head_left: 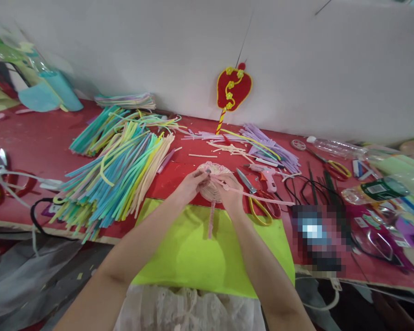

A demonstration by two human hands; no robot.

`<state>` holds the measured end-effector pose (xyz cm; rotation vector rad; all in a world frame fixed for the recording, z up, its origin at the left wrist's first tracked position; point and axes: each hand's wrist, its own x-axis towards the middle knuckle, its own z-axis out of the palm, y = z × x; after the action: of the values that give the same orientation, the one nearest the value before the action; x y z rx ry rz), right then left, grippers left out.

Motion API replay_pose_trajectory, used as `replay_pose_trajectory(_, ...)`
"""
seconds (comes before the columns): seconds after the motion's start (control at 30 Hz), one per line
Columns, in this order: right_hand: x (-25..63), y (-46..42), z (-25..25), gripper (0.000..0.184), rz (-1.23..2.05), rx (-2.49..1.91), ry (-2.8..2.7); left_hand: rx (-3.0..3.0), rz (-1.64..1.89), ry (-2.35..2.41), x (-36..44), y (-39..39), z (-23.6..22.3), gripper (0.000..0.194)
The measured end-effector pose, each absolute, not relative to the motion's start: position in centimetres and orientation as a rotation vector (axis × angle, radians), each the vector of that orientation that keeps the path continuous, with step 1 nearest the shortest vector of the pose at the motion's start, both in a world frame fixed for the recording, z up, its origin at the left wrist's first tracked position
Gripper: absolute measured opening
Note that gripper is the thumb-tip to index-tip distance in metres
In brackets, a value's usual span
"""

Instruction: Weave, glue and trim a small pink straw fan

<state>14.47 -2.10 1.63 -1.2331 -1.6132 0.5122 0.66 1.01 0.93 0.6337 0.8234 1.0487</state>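
Observation:
Above a round cream fan-shaped piece point(209, 193) made of pipe cleaners, both my hands meet with fingers closed in a pinch. A pink pipe cleaner point(262, 197) runs through my right hand point(232, 187), its loose end sticking out to the right. My left hand point(194, 181) pinches the other end of that pink strand; the fingertips hide the exact grip. Small pink shapes line the top edge of the round piece, and its pink handle point(210, 223) points toward me over a lime-green sheet point(186, 257). Yellow-handled scissors point(258, 209) lie beside my right hand.
Bundles of coloured pipe cleaners point(113, 170) fill the left side, with purple ones point(274, 147) at the back right. A pink glue gun point(268, 177) lies right of the hands. A finished red fan point(233, 89) leans on the wall. Plastic bottles point(382, 189) lie far right.

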Motion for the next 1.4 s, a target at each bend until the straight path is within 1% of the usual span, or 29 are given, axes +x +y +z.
replay_pose_trajectory(0.17, 16.0, -1.4, 2.0, 0.026, 0.693, -1.286, -1.517, 0.839, 1.024, 0.769, -0.2, 0.9, 2.1, 0.026)
replay_pose_trajectory(0.3, 17.4, -1.0, 2.4, 0.033, 1.059, -1.251, -1.382, 1.173, 0.819, 0.853, -0.8, 1.0, 2.8, 0.025)
replay_pose_trajectory(0.37, 17.5, -1.1, 2.7, 0.034, 1.209, -1.205, -1.449, 1.312, 0.742, 0.88, -1.0, 1.0, 3.0, 0.025)
replay_pose_trajectory(0.43, 17.3, -1.3, 2.9, 0.032, 1.277, -1.197, -1.552, 1.401, 0.687, 0.883, -1.1, 0.9, 3.2, 0.026)
replay_pose_trajectory(0.63, 16.9, -1.7, 3.0, 0.034, 1.333, -1.209, -1.641, 1.493, 0.652, 0.967, -0.6, 0.7, 3.3, 0.024)
replay_pose_trajectory(0.77, 17.2, -1.5, 3.1, 0.034, 1.242, -1.19, -1.595, 1.47, 0.744, 0.965, -0.3, 0.9, 2.9, 0.02)
replay_pose_trajectory(0.87, 17.3, -1.3, 2.9, 0.036, 1.187, -1.219, -1.557, 1.365, 0.828, 0.97, -0.2, 1.1, 2.6, 0.023)
replay_pose_trajectory(0.93, 17.4, -1.1, 2.6, 0.038, 1.179, -1.239, -1.558, 1.346, 0.863, 1.0, -0.2, 1.2, 2.6, 0.021)
replay_pose_trajectory(1.07, 17.4, -1.0, 2.4, 0.039, 1.185, -1.244, -1.582, 1.424, 0.858, 1.029, -0.4, 1.1, 2.7, 0.018)
replay_pose_trajectory(1.4, 17.4, -1.5, 3.2, 0.033, 1.225, -1.251, -1.639, 1.702, 0.864, 1.069, -0.9, 0.9, 3.0, 0.015)
